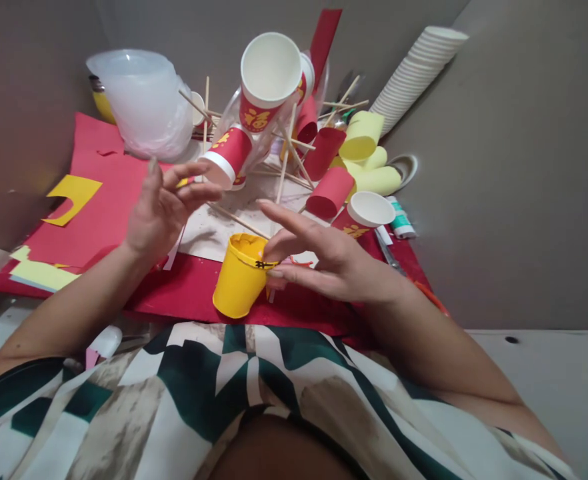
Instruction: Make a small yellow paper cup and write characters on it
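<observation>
A yellow cup [238, 283], slightly tilted, is in front of me near the table's front edge. My right hand [331, 257] pinches its right rim between thumb and fingers, beside a small black mark; the index finger stretches out above. To the left, my left hand [161, 207] is raised palm up with fingers apart. A small yellow patch shows between its fingers; I cannot tell what it is. Just behind that hand lies a red cup with a white rim [229, 157]. Thin wooden sticks [239, 220] lie on white paper [204, 233] beyond the yellow cup.
Red paper [109, 213] and a cut yellow piece [77, 200] lie at left. Behind stand a white plastic-wrapped container [141, 107] and an upright red cup [269, 87]. At right are red rolls [330, 193], yellow rolls [361, 137], another cup [369, 213] and stacked paper cups [414, 77].
</observation>
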Tool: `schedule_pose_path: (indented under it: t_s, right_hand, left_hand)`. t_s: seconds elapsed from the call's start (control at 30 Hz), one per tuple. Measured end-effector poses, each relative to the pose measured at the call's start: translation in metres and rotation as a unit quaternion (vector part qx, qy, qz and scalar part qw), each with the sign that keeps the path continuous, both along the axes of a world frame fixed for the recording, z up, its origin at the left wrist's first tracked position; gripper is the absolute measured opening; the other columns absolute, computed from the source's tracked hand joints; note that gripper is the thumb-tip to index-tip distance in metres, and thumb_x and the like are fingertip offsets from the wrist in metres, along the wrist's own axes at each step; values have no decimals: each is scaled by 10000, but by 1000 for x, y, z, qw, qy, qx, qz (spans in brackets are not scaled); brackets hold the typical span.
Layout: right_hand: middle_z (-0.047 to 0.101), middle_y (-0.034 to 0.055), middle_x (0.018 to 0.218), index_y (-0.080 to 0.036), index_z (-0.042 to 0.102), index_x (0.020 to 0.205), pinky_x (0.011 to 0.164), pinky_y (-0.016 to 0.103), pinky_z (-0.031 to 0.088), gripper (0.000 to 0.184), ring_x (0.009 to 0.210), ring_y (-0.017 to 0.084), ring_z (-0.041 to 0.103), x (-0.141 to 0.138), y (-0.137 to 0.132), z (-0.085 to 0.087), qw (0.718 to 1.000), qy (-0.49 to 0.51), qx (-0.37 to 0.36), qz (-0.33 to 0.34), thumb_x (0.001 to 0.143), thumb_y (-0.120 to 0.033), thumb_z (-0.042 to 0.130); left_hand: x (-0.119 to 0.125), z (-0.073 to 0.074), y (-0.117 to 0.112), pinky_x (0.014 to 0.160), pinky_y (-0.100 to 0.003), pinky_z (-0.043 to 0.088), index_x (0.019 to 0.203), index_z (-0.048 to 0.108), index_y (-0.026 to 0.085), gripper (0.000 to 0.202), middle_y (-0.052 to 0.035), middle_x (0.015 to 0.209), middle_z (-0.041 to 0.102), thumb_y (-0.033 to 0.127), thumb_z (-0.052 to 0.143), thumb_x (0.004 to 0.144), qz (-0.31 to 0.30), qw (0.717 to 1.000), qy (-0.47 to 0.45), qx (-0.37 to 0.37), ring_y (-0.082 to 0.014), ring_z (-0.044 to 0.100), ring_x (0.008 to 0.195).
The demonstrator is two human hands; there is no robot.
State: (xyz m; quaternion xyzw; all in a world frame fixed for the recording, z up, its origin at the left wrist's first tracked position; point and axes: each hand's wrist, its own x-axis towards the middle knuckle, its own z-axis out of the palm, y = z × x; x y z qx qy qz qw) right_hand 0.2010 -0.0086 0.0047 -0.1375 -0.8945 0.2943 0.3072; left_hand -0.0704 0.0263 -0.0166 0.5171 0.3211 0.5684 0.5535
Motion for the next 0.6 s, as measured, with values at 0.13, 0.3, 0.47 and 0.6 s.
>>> schedule_pose_path:
  t_s: [0.13, 0.3, 0.47, 0.6]
  right_hand:
    - [662, 91, 1336, -327, 146, 1614, 826, 282, 633, 754, 970, 152, 730, -2, 7, -6, 991, -35, 101, -77, 989, -173, 539]
    - [605, 85, 1440, -350, 130, 1621, 993, 408, 610, 778, 1213, 242, 672, -3, 14, -11, 981, -36, 159, -108, 982, -190, 543]
    - [422, -3, 1616, -460, 138, 1594, 1034, 384, 598, 782, 1179, 210, 701, 3, 19, -3, 977, 13, 148, -151, 985, -177, 537]
    - [501, 35, 1560, -408, 125, 1606, 911, 334, 635, 762, 1071, 184, 745, -5, 25, -8, 987, -33, 104, -119, 989, -159, 497]
  left_hand:
    - [-20, -7, 30, 824, -253, 571, 691, 561, 247, 220, 44, 671, 621, 340, 690, 842, 113, 993, -2, -36, -98, 617, 673]
    - [-22, -17, 41, 644, -235, 569, 612, 448, 206, 408, 67, 538, 406, 398, 683, 884, 105, 993, -5, -61, -72, 462, 485]
    - [-6, -24, 34, 571, -206, 535, 533, 328, 210, 606, 91, 455, 329, 575, 679, 867, 72, 997, 19, -2, -51, 410, 413]
    - [2, -27, 20, 806, -288, 597, 953, 668, 180, 527, -46, 847, 732, 644, 781, 729, 4, 998, 58, 18, -159, 729, 812]
